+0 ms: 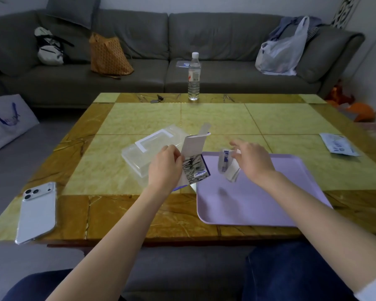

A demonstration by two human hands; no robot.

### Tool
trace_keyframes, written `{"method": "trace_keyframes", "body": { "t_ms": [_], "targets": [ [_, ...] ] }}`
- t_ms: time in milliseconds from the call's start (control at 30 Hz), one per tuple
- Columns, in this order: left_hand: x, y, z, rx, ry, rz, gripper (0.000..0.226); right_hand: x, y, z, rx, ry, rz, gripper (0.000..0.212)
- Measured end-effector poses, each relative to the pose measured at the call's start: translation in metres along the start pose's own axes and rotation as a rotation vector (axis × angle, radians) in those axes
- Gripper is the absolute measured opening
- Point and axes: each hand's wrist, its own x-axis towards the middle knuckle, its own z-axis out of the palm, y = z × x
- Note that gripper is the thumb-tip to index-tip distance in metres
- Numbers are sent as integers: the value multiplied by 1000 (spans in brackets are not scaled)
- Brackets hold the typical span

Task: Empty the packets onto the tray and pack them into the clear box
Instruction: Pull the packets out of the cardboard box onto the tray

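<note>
Head view: left hand (165, 168) grips an opened card packet (193, 159), flap up, at the far-left corner of the tray (258, 205). Right hand (254, 159) is spread open beside blurred sachets (227, 166) over the tray. The packet is best tipped low over the smooth lilac plastic. The rigid clear box (139, 155) lies just left on the tabletop.
</note>
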Motion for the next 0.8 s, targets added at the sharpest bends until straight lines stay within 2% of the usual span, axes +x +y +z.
{"method": "trace_keyframes", "body": {
  "t_ms": [233, 433, 633, 700, 800],
  "targets": [
    [-1, 13, 7, -8, -27, 29, 12, 3, 33, 0, 12, 81, 23, 31],
    [-2, 12, 7, 2, -49, 36, 12, -2, 33, 4, 28, 54, -4, 22],
    [-6, 7, 4, 5, -36, 24, 12, -13, 7, 11, 69, 160, -190, 24],
    [-7, 6, 4, -4, -38, 23, 11, -20, -7, 12, 160, 116, -253, 22],
    [-9, 6, 4, -20, -44, 21, 12, -24, -22, 21, 246, -120, -336, 25]
  ]
}}
